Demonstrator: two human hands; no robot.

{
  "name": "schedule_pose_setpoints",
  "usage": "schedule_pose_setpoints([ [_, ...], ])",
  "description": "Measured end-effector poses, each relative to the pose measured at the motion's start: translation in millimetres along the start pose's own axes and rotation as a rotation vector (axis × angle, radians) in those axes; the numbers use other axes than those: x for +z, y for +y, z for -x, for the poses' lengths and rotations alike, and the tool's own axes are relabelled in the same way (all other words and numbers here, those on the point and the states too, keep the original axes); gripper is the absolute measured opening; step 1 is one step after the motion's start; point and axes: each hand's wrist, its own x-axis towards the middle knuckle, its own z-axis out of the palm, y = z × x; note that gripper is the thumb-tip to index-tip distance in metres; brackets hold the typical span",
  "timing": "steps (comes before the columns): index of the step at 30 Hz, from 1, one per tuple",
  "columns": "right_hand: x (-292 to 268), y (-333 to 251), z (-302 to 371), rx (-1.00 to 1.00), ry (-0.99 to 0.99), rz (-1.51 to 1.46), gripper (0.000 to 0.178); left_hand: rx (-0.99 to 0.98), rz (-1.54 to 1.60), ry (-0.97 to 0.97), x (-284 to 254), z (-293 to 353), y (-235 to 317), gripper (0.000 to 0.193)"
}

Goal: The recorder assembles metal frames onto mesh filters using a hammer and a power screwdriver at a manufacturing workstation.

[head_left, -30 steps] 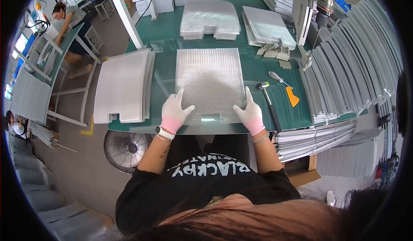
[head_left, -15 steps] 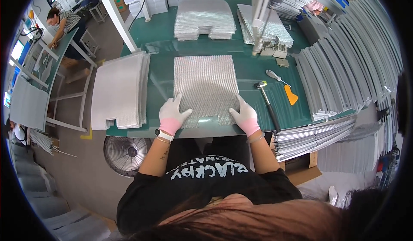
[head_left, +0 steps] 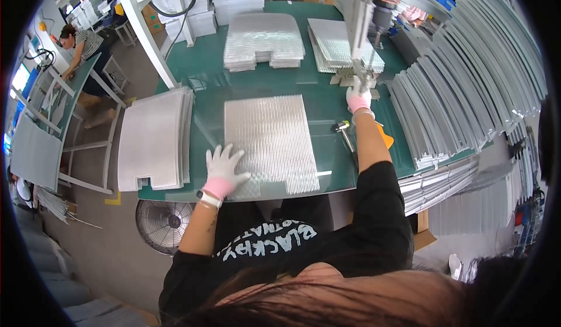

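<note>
A silver ribbed panel with a notched near edge lies flat on the green worktable. My left hand, in a white glove with a pink cuff, rests on its near left corner with fingers spread. My right hand, gloved the same way, reaches far forward to the right. It is at the small metal blocks beneath a hanging power tool. The tool's lower parts cover its fingers, so what it grips is hidden. Below that arm is a mallet, partly covered.
An orange scraper lies partly behind my right forearm. Stacked panels stand at left, with more panels at the back. Long rows of grey panels line the right side. A floor fan sits below the table; a person works far left.
My right hand has left the panel's right edge and moved forward and right to the metal blocks. My left hand stays near the panel's left corner, its fingers now more spread.
</note>
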Motion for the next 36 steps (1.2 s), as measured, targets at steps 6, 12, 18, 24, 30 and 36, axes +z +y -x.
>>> schedule_pose_setpoints([
  [6, 6.9, -13.6, -16.2, -0.039, -0.088, 0.239, 0.047, 0.012, 0.067, 0.469, -6.4, 80.7, 43.1, 0.070],
  [12, 5.2, -20.0, -25.5, -0.105, -0.170, 0.390, 0.029, 0.107, 0.916, -0.211, 54.6, 141.9, 29.6, 0.028],
  [18, 9.7, 20.4, -28.8, -0.227, -0.319, 0.372, 0.023, -0.777, 2.146, -0.257, 83.9, 108.2, 49.5, 0.045],
  [24, -112.7, -80.8, 71.8, -0.117, -0.357, -0.515, 0.012, -0.759, 2.152, -0.191, 90.6, 101.2, 57.7, 0.035],
  [30, -179.0, -135.9, 309.3, -0.146, -1.133, -1.065, 0.023, -0.601, 1.994, -0.158, 96.8, 114.0, 60.5, 0.042],
  [36, -112.3, -142.8, 410.6, 1.010, -1.096, -1.820, 0.035, -0.402, 1.896, -0.027, 110.6, 117.5, 57.1, 0.034],
])
